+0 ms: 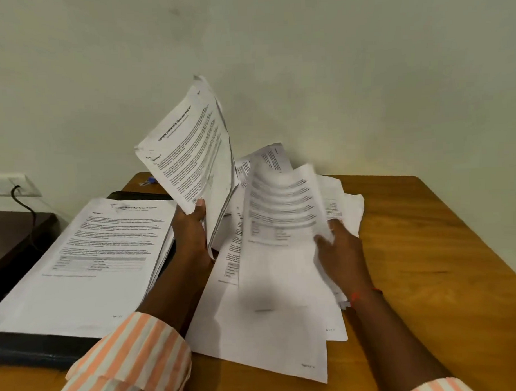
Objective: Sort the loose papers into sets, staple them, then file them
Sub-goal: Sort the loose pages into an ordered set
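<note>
Blur smears the sheet (pixel 278 224) in the right hand (pixel 337 251). Its print is unreadable, and it covers a good part of the loose papers (pixel 270 335) beneath. A small blue object (pixel 149 180) peeks out at the table's far edge, half hidden behind a raised bundle (pixel 190 145), too small to name. Both forearms run out of the bottom of the view, the left in an orange-and-white striped sleeve (pixel 133 354).

The left hand (pixel 190 230) grips that bundle by its bottom edge, thumb on the front page, holding it upright and tilted above the table's middle. The right hand, a red thread (pixel 362 294) at its wrist, pinches the blurred sheet at its right edge, lifted just above the loose papers. The two hands are apart, each clamped on its own paper, with the loose papers spread between and under them.

Over by the table's left edge, a neat stack (pixel 86 259) of printed pages lies on a black file (pixel 37 349), just beside the left forearm.

The table (pixel 428 262) is warm brown wood, pushed up to a plain pale wall (pixel 334 61). On the left, a white socket (pixel 7 185) with a black cable (pixel 29 215) hanging down to a dark lower surface (pixel 15 230).
</note>
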A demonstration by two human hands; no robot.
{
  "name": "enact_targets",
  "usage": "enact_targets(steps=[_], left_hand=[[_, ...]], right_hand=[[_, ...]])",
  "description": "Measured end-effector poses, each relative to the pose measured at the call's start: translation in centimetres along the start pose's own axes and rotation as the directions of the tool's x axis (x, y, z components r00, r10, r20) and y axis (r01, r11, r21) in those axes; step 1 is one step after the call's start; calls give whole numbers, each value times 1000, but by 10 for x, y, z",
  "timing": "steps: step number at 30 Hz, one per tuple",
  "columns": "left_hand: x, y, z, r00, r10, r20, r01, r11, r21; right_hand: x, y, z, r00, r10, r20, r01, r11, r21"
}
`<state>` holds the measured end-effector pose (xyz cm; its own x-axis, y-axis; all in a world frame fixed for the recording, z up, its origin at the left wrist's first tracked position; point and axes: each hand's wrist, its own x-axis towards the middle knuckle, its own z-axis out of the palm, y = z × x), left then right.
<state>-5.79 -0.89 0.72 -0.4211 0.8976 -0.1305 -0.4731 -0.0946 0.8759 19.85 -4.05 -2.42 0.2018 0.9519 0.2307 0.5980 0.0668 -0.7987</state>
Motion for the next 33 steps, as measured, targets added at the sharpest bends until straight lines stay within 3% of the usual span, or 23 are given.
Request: enact_targets(steps=[3,5,7,10,13,20,24,27,28,30,33], left_hand=[[0,1,0,1000,19,10,-18,1000,-22],[2,-3,-1,999,32,29,-34,998,52],[1,-7,0,996,45,77,-54,992,115],[0,-17,1,991,30,128,-49,988,145],[-5,-23,3,989,-49,137,28,988,152],[0,-27,-1,990,-84,109,62,979,192],[0,-28,-1,990,-84,111,62,980,192],[0,-27,-1,991,-73,110,51,981,190],[0,-27,-1,991,-74,110,52,981,187],[0,-28,-2,991,-74,111,53,981,186],[0,-27,-2,991,-73,110,53,983,174]], right_hand=[[-7,-4,11,994,-29,102,32,999,-23],[-6,-7,9,996,-10,85,8,1000,18],[-1,-4,1,999,18,-41,-19,1000,-8],[14,20,-20,971,78,-225,-127,969,-213],[20,40,-28,961,214,-173,-264,894,-363],[26,44,-31,963,230,-141,-262,921,-289],[20,35,-40,937,143,-320,-207,963,-174],[20,27,-49,853,11,-521,-113,980,-165],[20,25,-53,814,-2,-580,-83,989,-120],[21,22,-57,758,97,-645,-11,991,135],[20,16,-53,777,378,-503,26,780,626]])
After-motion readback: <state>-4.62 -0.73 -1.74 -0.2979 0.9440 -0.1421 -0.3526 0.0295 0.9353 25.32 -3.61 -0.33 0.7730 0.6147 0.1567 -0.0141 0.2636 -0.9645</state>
